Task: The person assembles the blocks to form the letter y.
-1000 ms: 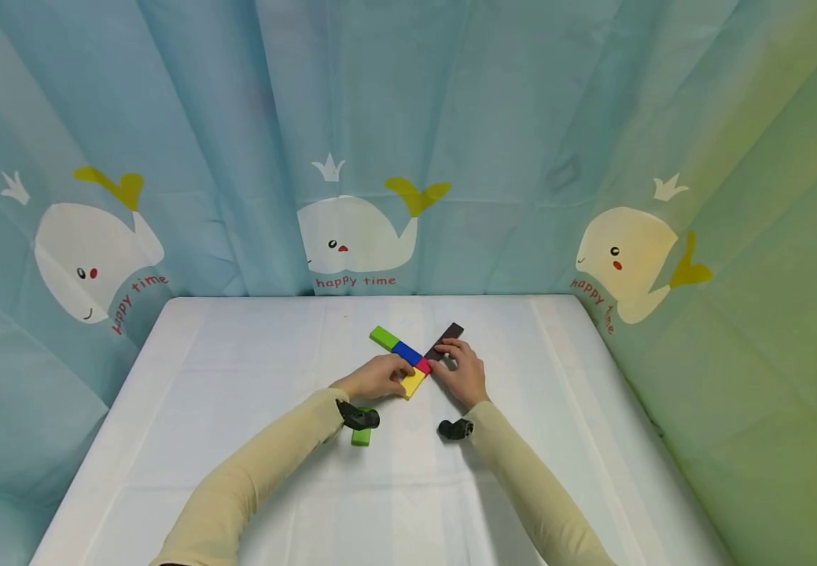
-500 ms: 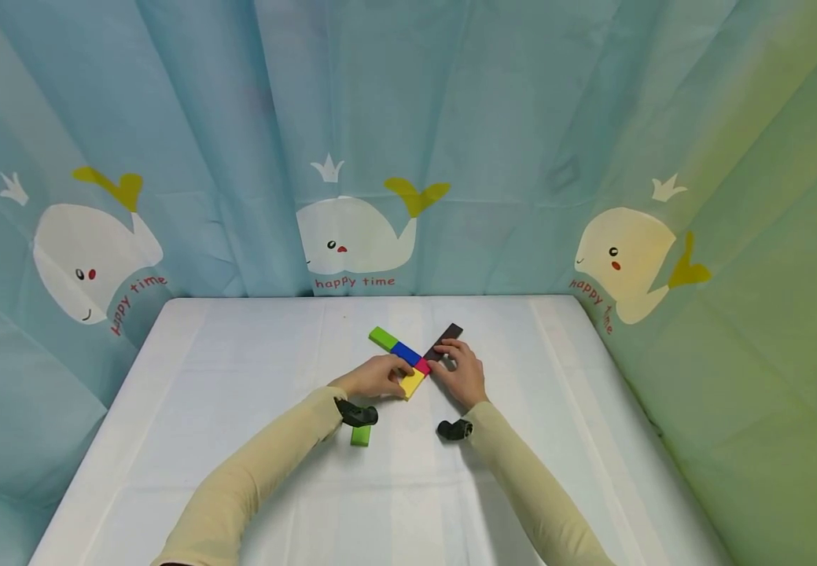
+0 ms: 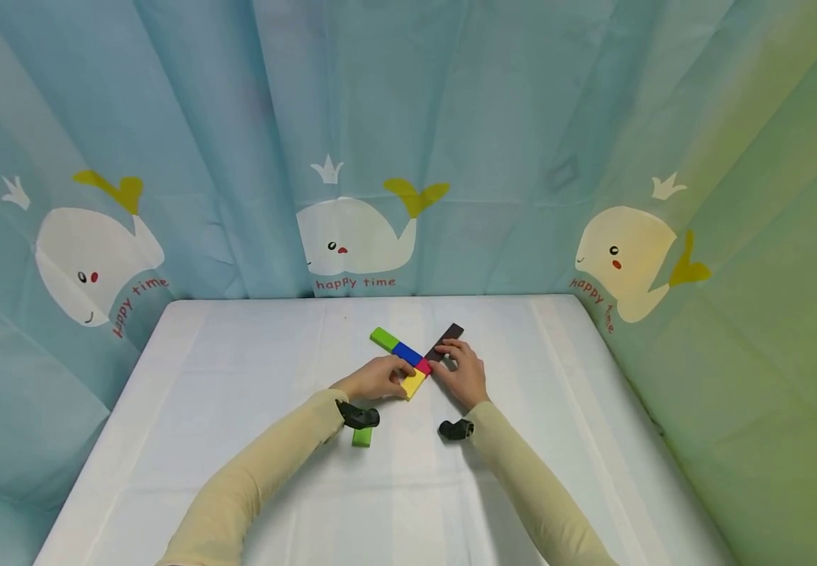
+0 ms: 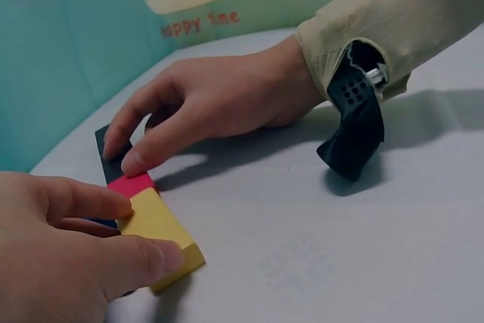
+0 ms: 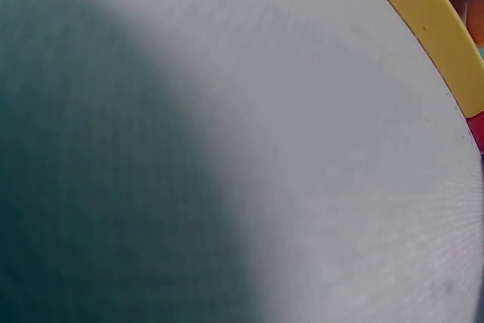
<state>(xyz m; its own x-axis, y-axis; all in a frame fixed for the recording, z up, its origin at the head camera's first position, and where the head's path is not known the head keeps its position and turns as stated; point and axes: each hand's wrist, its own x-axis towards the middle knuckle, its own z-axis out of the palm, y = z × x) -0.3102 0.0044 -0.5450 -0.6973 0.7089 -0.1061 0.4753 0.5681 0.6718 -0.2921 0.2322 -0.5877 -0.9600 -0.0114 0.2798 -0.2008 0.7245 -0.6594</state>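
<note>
Flat coloured blocks lie on the table in a crossed shape. A small red block point(image 3: 424, 367) is at the crossing, with a yellow block point(image 3: 414, 384) on its near side. From it a dark block point(image 3: 453, 332) runs back to the right, and a blue block point(image 3: 406, 354) then a green block point(image 3: 384, 338) run back to the left. My left hand point(image 3: 377, 376) pinches the yellow block between thumb and fingers. My right hand point(image 3: 465, 379) holds the dark block near the red one, its curled fingers covering part of it.
Another green block point(image 3: 362, 438) lies nearer me, partly hidden under the left wrist's black camera point(image 3: 358, 415). A white cloth covers the table point(image 3: 535, 440). A blue curtain point(image 3: 507, 157) with printed whales hangs behind it and along its sides.
</note>
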